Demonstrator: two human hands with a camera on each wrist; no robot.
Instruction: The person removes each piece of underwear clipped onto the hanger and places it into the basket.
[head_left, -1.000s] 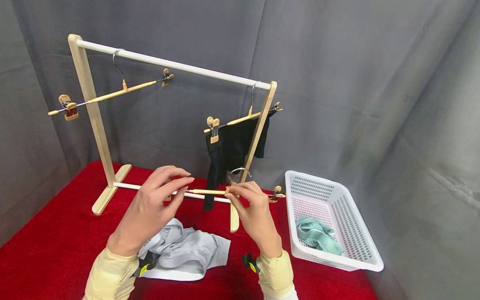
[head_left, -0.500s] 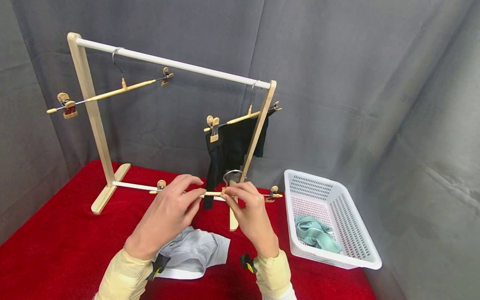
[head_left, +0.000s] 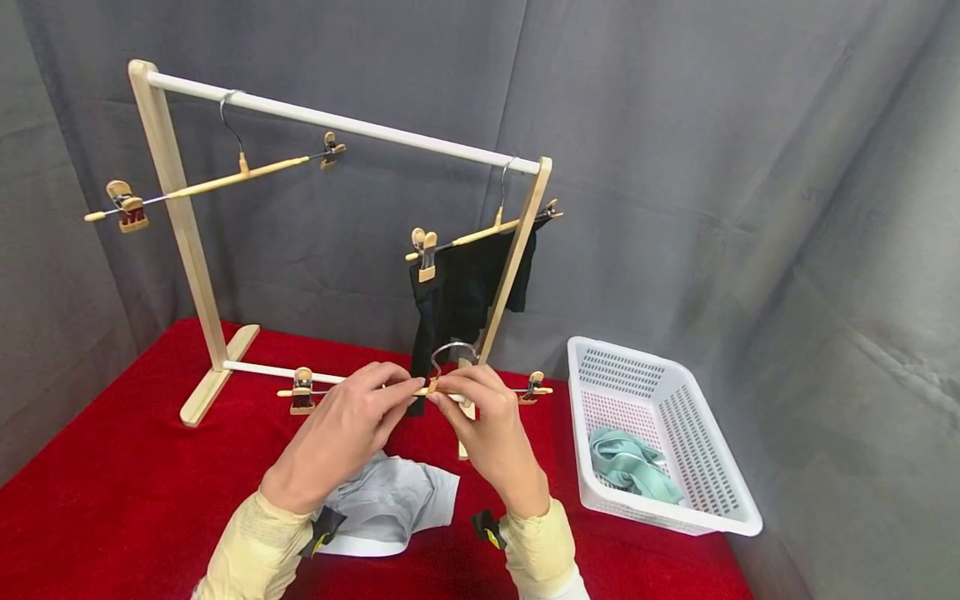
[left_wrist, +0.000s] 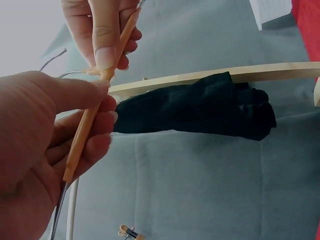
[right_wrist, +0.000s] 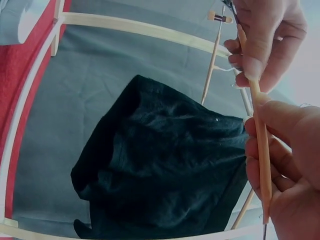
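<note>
Both hands hold a clip hanger (left_wrist: 80, 142) with a light wooden bar, a metal hook and a clip at each end. My left hand (head_left: 348, 429) grips the bar just left of the hook, thumb over it and fingers behind. Close beside it, my right hand (head_left: 491, 429) pinches the bar near the hook's base. The left clip (head_left: 302, 392) and right clip (head_left: 532, 387) stick out past the hands with no garment in them. Below, on the red cloth, lies a crumpled light grey garment (head_left: 405, 500), partly covered by the left wrist.
Behind the hands stands a wooden rack (head_left: 183, 242) with a white rail (head_left: 345, 125). A bare clip hanger (head_left: 225, 182) hangs at its left, black garment (head_left: 465, 283) on another at its right. A white basket (head_left: 708, 442) holding a mint-green garment (head_left: 633, 467) stands right.
My left hand has moved right to the bar and now grips it beside my right hand. The held hanger has shifted slightly left, and its left clip has come into clear view.
</note>
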